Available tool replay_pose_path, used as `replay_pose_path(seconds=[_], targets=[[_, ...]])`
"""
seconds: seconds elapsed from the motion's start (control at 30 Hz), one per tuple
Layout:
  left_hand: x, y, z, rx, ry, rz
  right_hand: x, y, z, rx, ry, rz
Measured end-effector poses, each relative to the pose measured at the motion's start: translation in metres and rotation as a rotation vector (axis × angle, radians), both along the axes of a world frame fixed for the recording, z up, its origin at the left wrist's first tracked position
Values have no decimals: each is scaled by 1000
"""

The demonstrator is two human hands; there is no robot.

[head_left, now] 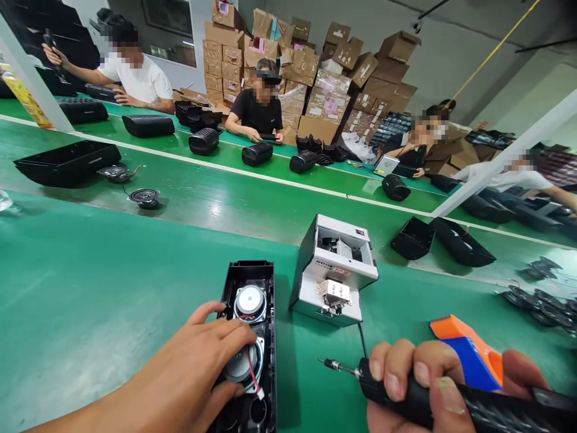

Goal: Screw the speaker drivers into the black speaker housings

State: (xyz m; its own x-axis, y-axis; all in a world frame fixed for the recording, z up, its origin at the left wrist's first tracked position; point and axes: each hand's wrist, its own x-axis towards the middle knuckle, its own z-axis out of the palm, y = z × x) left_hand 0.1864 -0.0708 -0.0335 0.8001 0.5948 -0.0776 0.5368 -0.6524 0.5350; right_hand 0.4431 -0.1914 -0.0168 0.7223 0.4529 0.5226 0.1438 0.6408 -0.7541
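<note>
A black speaker housing [271,361] lies lengthwise before me, its inside facing up. Two round speaker drivers sit in it, the upper driver [250,302] uncovered and the lower driver [237,365] partly under my left hand [211,352]. The thumb and fingers of that hand grip the lower driver, with the index fingertip at the housing's left edge. A red-and-black wire with a white plug [260,394] lies across the lower driver. My right hand [419,379] is wrapped round a black electric screwdriver [367,379], its bit pointing left, apart from the housing.
A white screw feeder [333,270] stands behind and right of the housing. Near my right hand are a blue and orange holder [473,355] and several loose drivers [541,304]. Beyond, a green conveyor [216,201] carries speaker housings [67,162]; several people sit across it.
</note>
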Motion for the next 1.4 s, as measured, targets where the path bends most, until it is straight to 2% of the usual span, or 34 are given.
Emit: replay_pose_path(seconds=[0.13,0.33,0.4,0.47,0.57,0.67,0.83,0.93,1.03,1.13,1.23,1.4], targets=[[9,-3,-7,-58,40,47,-6,10,2,20,78,-61],[21,2,3,-137,89,77,-8,24,9,17,39,-94],[20,3,1,-162,87,59,-7,27,12,0,14,-127],[14,2,-10,-149,38,41,-5,31,15,-4,1,-162],[2,1,-36,-35,-94,44,1,41,19,30,-58,-201],[-5,2,-57,62,-148,44,10,51,19,48,-223,-234],[-9,6,-66,187,-194,-5,17,65,13,31,-419,-200],[-11,5,-67,266,-262,-21,16,69,10,-22,-429,-150],[-10,2,-62,213,-283,-18,12,69,10,-93,-321,-140],[-5,-1,-50,121,-244,8,3,63,14,-177,-191,-85],[1,-2,-33,36,-231,5,-11,54,19,-162,-101,-42],[6,-2,-14,1,-210,-28,-29,56,24,-202,-147,32]])
